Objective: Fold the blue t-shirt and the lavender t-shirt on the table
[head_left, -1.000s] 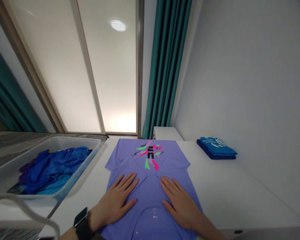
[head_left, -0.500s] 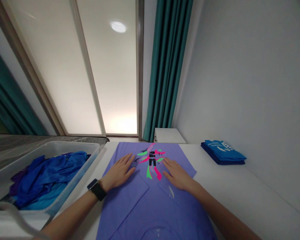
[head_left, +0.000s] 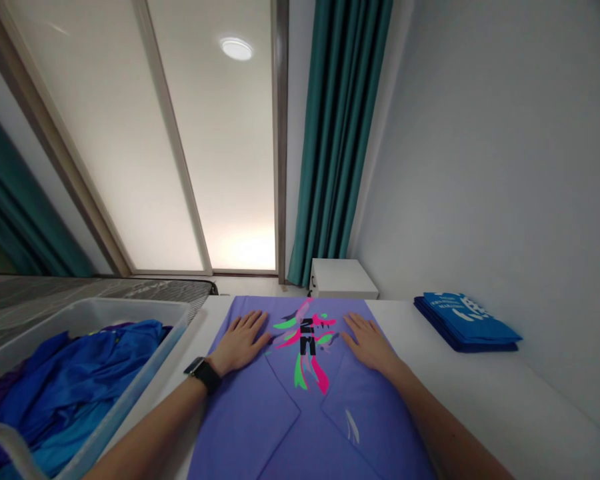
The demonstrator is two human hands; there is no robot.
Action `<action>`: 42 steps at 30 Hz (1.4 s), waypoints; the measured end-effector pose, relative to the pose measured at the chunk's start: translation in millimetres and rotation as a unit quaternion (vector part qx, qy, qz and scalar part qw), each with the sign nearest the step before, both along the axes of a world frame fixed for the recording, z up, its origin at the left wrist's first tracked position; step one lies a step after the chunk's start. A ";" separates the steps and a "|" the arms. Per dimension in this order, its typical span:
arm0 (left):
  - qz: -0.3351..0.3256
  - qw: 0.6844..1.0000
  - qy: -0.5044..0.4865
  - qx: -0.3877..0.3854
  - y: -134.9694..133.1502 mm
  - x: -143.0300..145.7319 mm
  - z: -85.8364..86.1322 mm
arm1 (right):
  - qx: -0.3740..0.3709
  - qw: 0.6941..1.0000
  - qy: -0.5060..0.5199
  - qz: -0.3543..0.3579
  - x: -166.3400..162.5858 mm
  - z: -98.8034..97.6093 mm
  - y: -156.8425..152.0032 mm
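where both lie flat, purple shirt under open left hand, right hand

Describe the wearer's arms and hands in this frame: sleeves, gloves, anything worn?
Both forearms are bare, with no sleeves in view. The left hand and right hand are ungloved, and no rings are visible. The left wrist carries a smartwatch with a dark square face and a black band. The right wrist is bare, with no watch or bracelet.
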State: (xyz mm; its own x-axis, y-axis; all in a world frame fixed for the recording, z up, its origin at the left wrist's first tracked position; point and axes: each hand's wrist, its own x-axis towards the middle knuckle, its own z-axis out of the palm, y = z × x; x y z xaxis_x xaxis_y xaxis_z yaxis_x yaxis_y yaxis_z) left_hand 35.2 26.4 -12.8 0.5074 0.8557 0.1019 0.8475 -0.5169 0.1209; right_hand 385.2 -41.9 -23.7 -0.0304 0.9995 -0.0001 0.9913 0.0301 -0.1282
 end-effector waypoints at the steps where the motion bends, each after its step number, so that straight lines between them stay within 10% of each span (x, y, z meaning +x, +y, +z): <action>1: 0.008 1.000 -0.003 0.004 5.3 -1.2 0.8 | -0.002 1.000 -0.003 -0.011 5.0 -1.0 2.0; 11: 0.110 0.993 0.013 -0.030 54.7 -23.1 0.7 | 0.020 1.000 0.016 -0.016 44.3 -14.6 39.6; 42: 0.130 0.990 -0.037 0.029 62.5 -46.4 -5.0 | -0.001 0.998 -0.033 -0.049 49.4 -22.4 24.1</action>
State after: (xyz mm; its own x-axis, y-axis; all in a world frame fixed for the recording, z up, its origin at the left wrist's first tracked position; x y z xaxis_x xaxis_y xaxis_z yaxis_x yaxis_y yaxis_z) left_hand -11.2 88.9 -17.8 0.2600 0.9482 0.1824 0.9429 -0.2901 0.1639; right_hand 434.6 -17.8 -46.1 0.0669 0.9978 -0.0002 0.9959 -0.0668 -0.0616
